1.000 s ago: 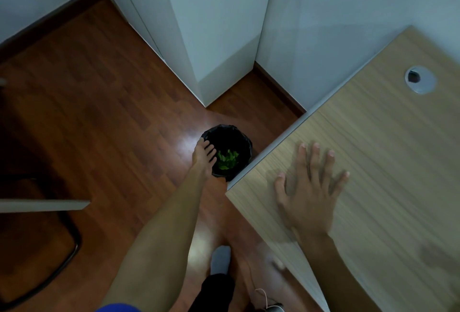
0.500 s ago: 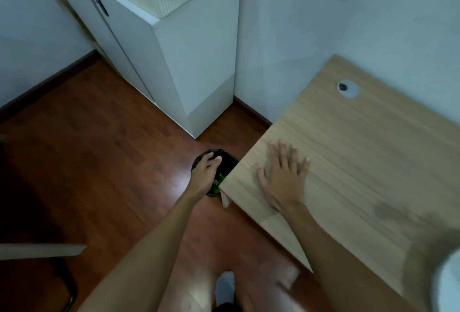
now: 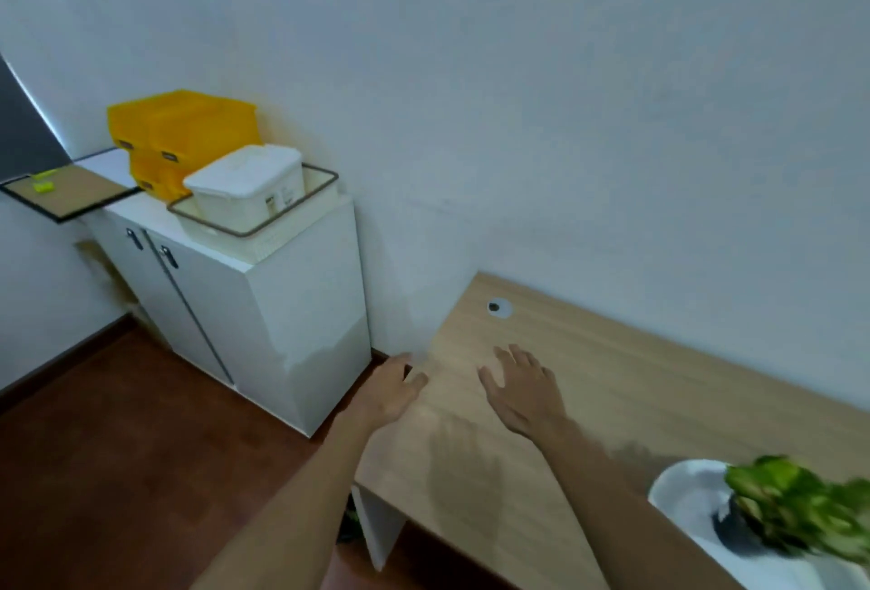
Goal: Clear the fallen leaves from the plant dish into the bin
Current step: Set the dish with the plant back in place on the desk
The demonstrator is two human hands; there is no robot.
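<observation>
A white plant dish [image 3: 682, 502] sits on the wooden desk [image 3: 635, 396] at the lower right, with a green leafy plant [image 3: 800, 507] in a dark pot on it. My left hand [image 3: 390, 389] hovers at the desk's left end, fingers apart, holding nothing. My right hand [image 3: 522, 389] is raised over the desktop, fingers spread and empty. The bin is almost wholly hidden under my left forearm; only a dark sliver with green [image 3: 348, 526] shows beside the desk leg.
A white two-door cabinet [image 3: 282, 321] stands left of the desk against the wall, carrying a cream basket [image 3: 263, 222] with a white lidded box and yellow bins [image 3: 188, 132]. A grey cable grommet [image 3: 499, 307] sits in the desktop. Dark wooden floor [image 3: 117, 448] lies at lower left.
The view has swung up from the floor to the wall and desk. My left hand has come up from the bin to the desk's end. My right hand has lifted off the desktop.
</observation>
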